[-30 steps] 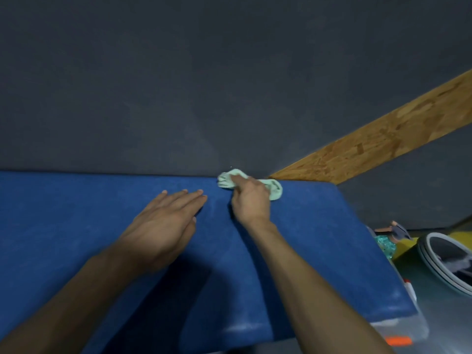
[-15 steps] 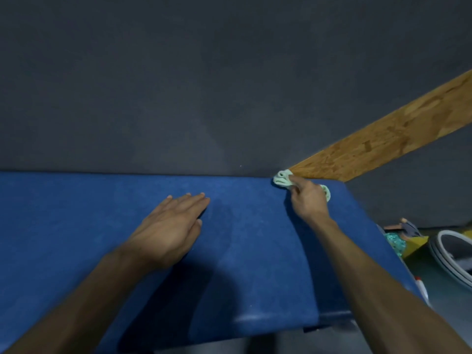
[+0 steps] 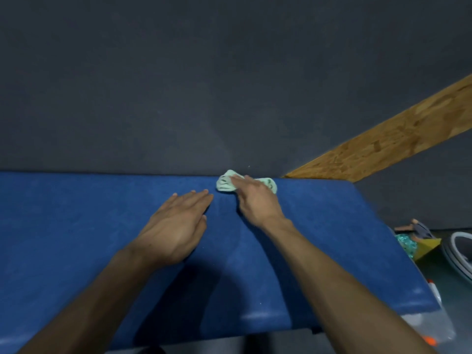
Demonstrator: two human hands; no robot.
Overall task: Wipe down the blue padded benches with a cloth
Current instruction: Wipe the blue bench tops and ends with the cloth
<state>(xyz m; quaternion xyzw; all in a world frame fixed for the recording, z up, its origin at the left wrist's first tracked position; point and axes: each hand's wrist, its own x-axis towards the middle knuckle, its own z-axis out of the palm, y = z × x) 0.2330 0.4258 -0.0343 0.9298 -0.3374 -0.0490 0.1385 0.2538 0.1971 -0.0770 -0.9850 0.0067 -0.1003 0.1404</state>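
A blue padded bench (image 3: 332, 226) fills the lower half of the view, its far edge against a dark grey wall. My right hand (image 3: 256, 203) presses a crumpled pale green cloth (image 3: 226, 185) onto the bench near that far edge. The cloth sticks out on both sides of my fingers. My left hand (image 3: 173, 231) lies flat on the bench, palm down with fingers together, a little left of the cloth and holding nothing.
A slanted wooden board (image 3: 383, 146) rises along the wall at the right. Beyond the bench's right end lie a yellow and teal object (image 3: 419, 244), a round white-rimmed container (image 3: 459, 254) and a clear plastic box (image 3: 431, 325).
My right hand swept the cloth right to the bench's far corner, and has come back left to near the middle. My left hand has stayed flat in place.
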